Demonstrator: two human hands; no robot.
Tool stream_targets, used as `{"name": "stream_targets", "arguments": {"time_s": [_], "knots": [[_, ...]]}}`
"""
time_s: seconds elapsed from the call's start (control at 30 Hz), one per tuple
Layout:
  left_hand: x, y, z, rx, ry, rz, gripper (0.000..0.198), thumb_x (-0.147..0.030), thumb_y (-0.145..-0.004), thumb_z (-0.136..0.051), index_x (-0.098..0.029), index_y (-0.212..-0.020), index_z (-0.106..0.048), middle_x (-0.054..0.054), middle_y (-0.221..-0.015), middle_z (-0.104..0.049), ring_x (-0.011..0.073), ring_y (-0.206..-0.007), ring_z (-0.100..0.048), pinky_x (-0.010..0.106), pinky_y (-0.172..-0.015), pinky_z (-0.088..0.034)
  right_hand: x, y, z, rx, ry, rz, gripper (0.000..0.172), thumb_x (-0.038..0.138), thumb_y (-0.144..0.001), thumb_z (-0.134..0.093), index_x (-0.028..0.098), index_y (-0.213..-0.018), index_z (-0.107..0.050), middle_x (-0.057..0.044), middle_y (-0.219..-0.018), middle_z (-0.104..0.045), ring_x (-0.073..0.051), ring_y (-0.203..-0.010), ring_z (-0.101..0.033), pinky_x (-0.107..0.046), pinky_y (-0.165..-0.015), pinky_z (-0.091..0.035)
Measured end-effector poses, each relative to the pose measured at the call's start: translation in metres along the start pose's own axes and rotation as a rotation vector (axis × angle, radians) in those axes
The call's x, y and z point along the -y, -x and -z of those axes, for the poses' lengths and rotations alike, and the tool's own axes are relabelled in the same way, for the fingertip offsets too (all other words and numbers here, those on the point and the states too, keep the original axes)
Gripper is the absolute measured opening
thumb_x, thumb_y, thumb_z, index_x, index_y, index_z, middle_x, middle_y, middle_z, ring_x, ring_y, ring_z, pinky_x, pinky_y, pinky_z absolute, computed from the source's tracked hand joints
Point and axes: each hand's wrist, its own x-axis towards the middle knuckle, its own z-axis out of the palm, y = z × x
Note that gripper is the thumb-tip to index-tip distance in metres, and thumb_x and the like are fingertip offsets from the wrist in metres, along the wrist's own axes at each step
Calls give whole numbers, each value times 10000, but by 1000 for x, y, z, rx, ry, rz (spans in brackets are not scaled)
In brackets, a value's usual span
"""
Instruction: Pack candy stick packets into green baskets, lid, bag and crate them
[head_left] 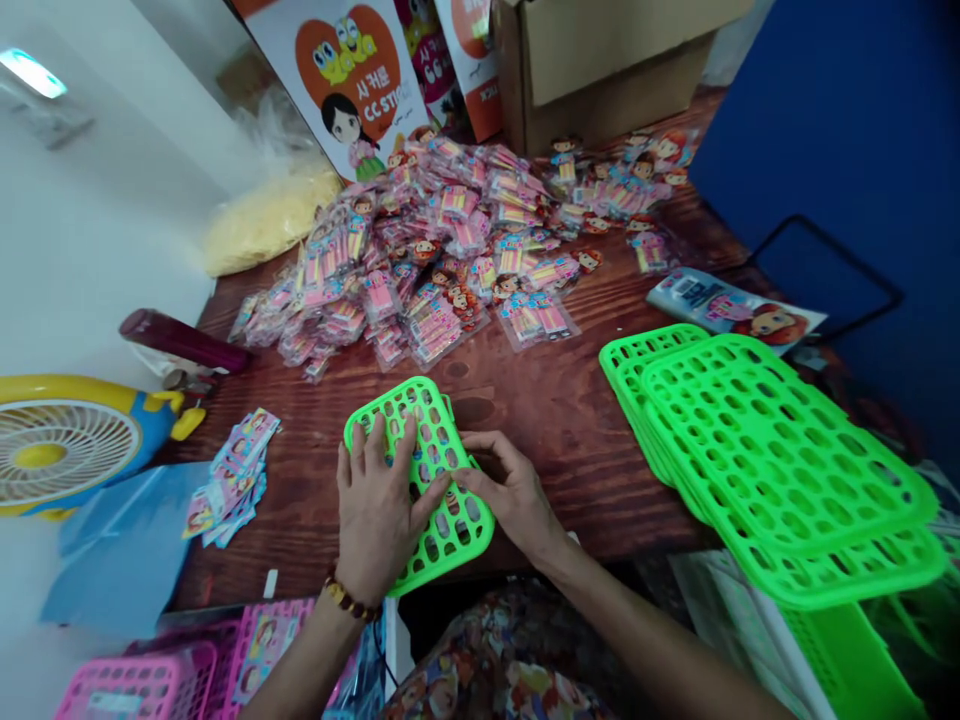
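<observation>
A bright green perforated plastic basket lid (424, 420) lies at the table's near edge in front of me. Something pale shows through its holes; I cannot make out what. My left hand (379, 510) rests flat across the lid's left half with its fingers spread, a beaded bracelet on the wrist. On the right side, my right hand (514, 490) grips the lid's edge between thumb and fingers, with the fingertips partly hidden beneath. The two thumbs nearly meet over the lid.
A heap of small pink packets (457, 220) covers the back of the table. More green lids (772, 440) are stacked at the right. Printed cards (236, 475) and a yellow-blue fan (67, 440) are on the left; pink baskets (142, 680) sit below.
</observation>
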Motion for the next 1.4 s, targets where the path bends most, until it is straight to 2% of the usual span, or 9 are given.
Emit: {"name": "stream_targets", "arguments": {"time_s": [0.27,0.5,0.6,0.67,0.73,0.83,0.9,1.17,1.4], "knots": [[-1,1,-4,13,-49,-18,714,-622,-895,-413,-216,-1477,-336,200,-1505,-329,424,-1416,-248,614,-1108,-261,0,0,-10,-115,-15,-3,243,319,-856,-619,214,-1074,-607,-45,-1051,-691,-198,-987,-642,-319,-869,-518],[-2,0,-5,3,-37,-5,718,-628,-881,-437,-224,-1470,-358,199,-1510,-334,429,-1418,-242,625,-1105,-257,-2,-7,3,11,4,-4,289,309,-843,-621,241,-1123,-599,-45,-1087,-685,-200,-972,-651,-333,-856,-530],[-2,0,-6,-3,-41,-2,718,-633,-873,-452,-242,-1468,-358,187,-1511,-339,422,-1417,-251,617,-1103,-264,11,-36,10,25,133,43,393,348,-819,-639,241,-1189,-560,-64,-1154,-644,-186,-958,-641,-327,-844,-519],[-2,0,-5,-4,-48,2,725,-637,-868,-460,-241,-1467,-360,192,-1506,-344,425,-1415,-255,612,-1103,-267,21,-69,8,-56,246,111,385,412,-847,-595,226,-1183,-562,-69,-1156,-628,-177,-963,-622,-311,-844,-493],[-3,0,-4,-8,-50,4,721,-640,-868,-459,-236,-1459,-374,197,-1499,-353,427,-1410,-265,612,-1102,-267,28,-104,-3,62,342,74,285,444,-904,-496,203,-984,-626,-41,-963,-660,-172,-881,-611,-294,-798,-465],[-4,-1,-2,-6,-37,15,721,-650,-866,-452,-237,-1453,-384,193,-1496,-360,421,-1411,-267,614,-1106,-261,27,-144,-24,266,573,3,387,440,-917,-469,202,-626,-565,-1,-636,-558,-164,-721,-552,-273,-697,-402],[-4,-1,-2,1,-20,24,727,-653,-862,-457,-245,-1458,-373,184,-1499,-358,417,-1416,-258,612,-1111,-256,22,-156,-33,301,662,-12,419,422,-906,-487,206,-547,-512,12,-565,-488,-154,-678,-512,-264,-667,-363],[-3,-1,-2,21,80,53,721,-652,-848,-490,-275,-1452,-378,147,-1526,-327,405,-1438,-207,610,-1131,-230,2,-151,-26,304,440,-40,398,478,-864,-454,204,-576,-426,56,-539,-374,-101,-547,-363,-242,-526,-257],[-4,-1,-3,-8,82,69,727,-666,-846,-480,-283,-1455,-376,141,-1523,-340,417,-1421,-245,614,-1125,-233,3,-155,-28,247,525,-60,411,540,-850,-505,201,-619,-528,31,-587,-483,-126,-609,-476,-245,-597,-376]]}}
